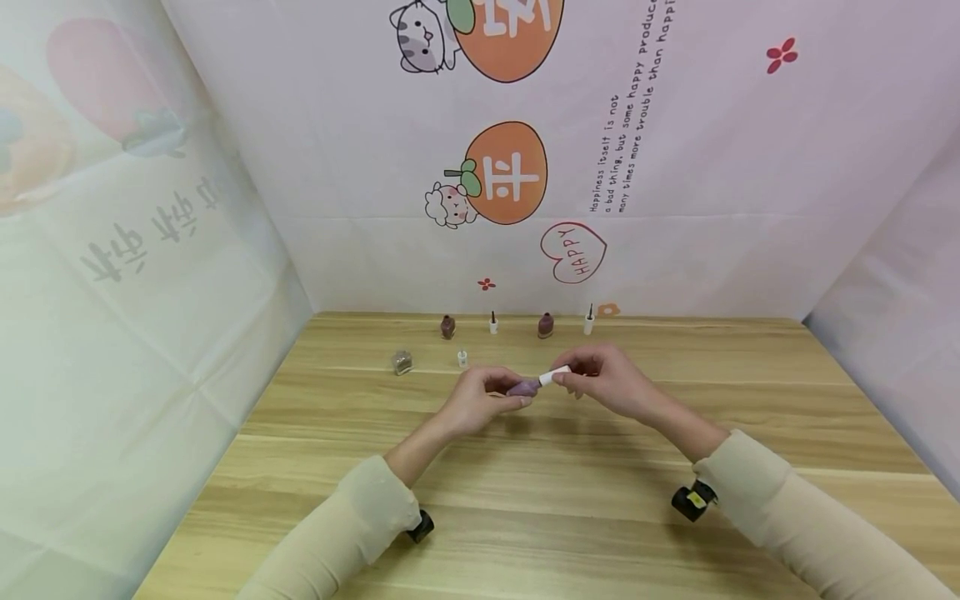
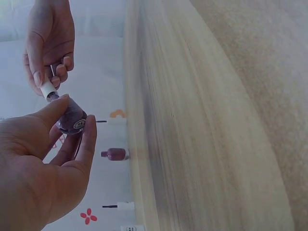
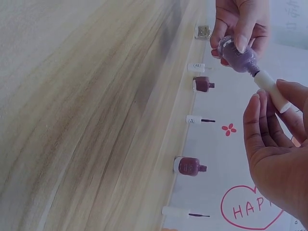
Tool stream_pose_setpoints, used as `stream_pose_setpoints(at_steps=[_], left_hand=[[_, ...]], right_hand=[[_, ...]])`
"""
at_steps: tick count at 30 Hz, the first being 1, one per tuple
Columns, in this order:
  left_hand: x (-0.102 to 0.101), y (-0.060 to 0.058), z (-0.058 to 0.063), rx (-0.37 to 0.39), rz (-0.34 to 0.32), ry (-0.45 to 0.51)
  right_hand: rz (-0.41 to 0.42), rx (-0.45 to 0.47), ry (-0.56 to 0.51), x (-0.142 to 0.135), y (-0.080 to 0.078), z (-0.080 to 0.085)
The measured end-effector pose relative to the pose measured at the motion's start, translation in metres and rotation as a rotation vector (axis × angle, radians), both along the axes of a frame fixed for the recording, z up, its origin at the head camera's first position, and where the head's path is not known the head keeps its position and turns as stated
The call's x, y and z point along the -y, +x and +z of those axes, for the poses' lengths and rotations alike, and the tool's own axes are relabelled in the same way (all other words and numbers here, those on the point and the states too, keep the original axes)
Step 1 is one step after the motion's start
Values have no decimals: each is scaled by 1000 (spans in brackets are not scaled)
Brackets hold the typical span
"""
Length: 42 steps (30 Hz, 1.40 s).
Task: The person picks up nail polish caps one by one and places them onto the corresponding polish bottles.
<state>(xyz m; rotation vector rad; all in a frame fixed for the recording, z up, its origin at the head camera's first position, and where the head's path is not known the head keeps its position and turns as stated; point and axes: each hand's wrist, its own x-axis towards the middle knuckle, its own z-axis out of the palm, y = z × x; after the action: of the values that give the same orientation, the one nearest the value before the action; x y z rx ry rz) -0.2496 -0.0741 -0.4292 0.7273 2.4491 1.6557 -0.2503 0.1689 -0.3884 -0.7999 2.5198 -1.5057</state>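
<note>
Across the wooden table (image 1: 540, 533), from left to right, we see a glittery nail polish bottle (image 1: 402, 362), a dark red-brown nail polish bottle (image 1: 447, 327), a short white brush cap (image 1: 462, 359), a middle brush cap (image 1: 493, 326) with its bristles up, a mauve nail polish bottle (image 1: 545, 326) and a tall brush cap (image 1: 588, 322), also bristles up. All stand beyond the hands, toward the printed backdrop (image 1: 375, 242). We find the left hand (image 1: 480, 402) gripping a tilted purple nail polish bottle (image 1: 522, 388) between thumb and fingers above the table; the right hand (image 1: 603, 382) pinches its long white cap (image 1: 553, 376) at the neck. We cannot tell whether it is screwed on.
</note>
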Motion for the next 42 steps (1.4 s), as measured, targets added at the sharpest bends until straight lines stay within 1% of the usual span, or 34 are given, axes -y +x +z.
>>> stream_pose_setpoints(at_steps=[4,14,20,22,26,29,33,36,42], left_hand=[[0,-3,-4,4,-2,4],[-1,-2,-2,8,-14,9],[-1,-1,-1,21,-21,26],[-1,1,1,21,-26,29],[1,9,13,14,-40,32],[3,15,22,16,-47,31],[5,17,25,15,-54,26],[5,19,25,17,-56,23],[4,21,25,45,-54,19]], right_hand=[[7,-10,3,3,2,1],[25,-9,19,5,0,-3],[65,9,20,3,-1,-2],[60,18,31,0,-1,-1],[49,27,57,-5,-2,3],[59,24,73,-6,-2,5],[58,31,88,-6,-2,6],[60,8,103,-5,-2,7],[82,-146,217,-2,-3,5]])
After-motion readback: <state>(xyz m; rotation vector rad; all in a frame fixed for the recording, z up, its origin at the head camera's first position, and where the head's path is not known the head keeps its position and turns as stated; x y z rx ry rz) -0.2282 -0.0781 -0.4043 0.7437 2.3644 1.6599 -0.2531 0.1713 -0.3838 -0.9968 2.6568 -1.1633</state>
